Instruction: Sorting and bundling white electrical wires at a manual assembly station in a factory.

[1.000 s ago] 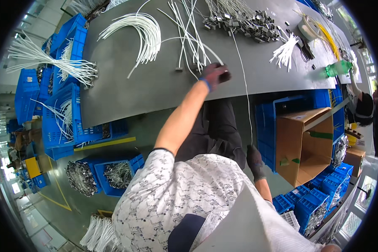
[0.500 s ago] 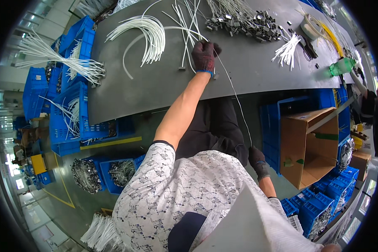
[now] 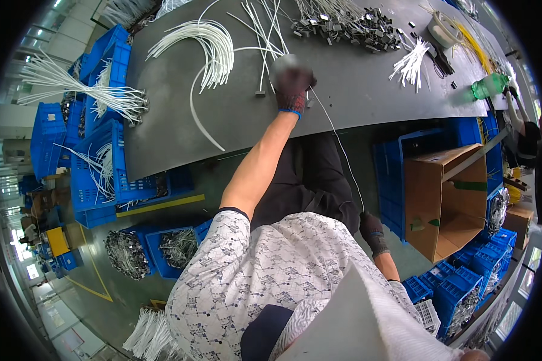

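My left hand (image 3: 294,87), in a dark red and black knit glove with a blue cuff, is closed over the grey table; a blur covers its fingers. A thin pale wire (image 3: 337,135) runs from beside it, over the table's front edge, down to my right hand (image 3: 373,233). That hand, in a dark glove, is closed on the wire's lower end beside my right thigh. A long white tube (image 3: 200,120) curves left from near my left hand, its free end close to the front edge. More white tubes (image 3: 262,45) lie crossed behind the hand, one ending in a small grey block (image 3: 259,94).
A white tube bundle (image 3: 214,51) lies left on the table (image 3: 168,129). Farther back are wires with dark connectors (image 3: 349,30); at right, a short white bundle (image 3: 411,65) and a green bottle (image 3: 489,87). Blue crates (image 3: 96,174) flank the table; a cardboard box (image 3: 424,210) stands right.
The white tube's free end has swung down and right toward the table's front edge. My left hand has dropped slightly nearer; my right hand has barely moved.
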`<state>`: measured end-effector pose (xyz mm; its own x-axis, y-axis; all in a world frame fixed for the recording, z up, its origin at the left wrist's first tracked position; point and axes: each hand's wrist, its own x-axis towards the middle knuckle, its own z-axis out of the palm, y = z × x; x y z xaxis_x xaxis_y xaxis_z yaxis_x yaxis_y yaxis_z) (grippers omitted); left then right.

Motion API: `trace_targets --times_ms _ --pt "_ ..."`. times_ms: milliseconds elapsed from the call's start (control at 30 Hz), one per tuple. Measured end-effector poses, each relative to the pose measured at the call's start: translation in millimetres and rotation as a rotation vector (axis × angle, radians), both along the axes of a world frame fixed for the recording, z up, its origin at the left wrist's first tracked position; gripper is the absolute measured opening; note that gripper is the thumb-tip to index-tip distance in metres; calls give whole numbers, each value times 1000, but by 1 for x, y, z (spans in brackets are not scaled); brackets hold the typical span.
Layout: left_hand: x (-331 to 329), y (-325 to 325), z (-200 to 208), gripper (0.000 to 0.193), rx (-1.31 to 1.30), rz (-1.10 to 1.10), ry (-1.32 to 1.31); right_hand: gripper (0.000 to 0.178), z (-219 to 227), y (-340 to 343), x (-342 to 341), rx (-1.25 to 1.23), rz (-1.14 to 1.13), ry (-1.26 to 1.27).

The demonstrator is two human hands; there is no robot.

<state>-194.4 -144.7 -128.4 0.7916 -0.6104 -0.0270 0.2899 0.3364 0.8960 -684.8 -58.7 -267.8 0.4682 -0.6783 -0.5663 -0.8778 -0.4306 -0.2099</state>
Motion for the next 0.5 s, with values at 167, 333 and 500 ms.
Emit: trace_targets --times_ms 167,333,500 --pt "-53 34 -24 21 356 -611 -303 26 -11 8 8 2 -20 -137" --pt "-57 29 -40 22 324 -512 -200 24 -9 -11 1 63 68 -133" --pt "-69 19 -6 23 159 -452 34 25 105 -57 151 -92 -49 -861"
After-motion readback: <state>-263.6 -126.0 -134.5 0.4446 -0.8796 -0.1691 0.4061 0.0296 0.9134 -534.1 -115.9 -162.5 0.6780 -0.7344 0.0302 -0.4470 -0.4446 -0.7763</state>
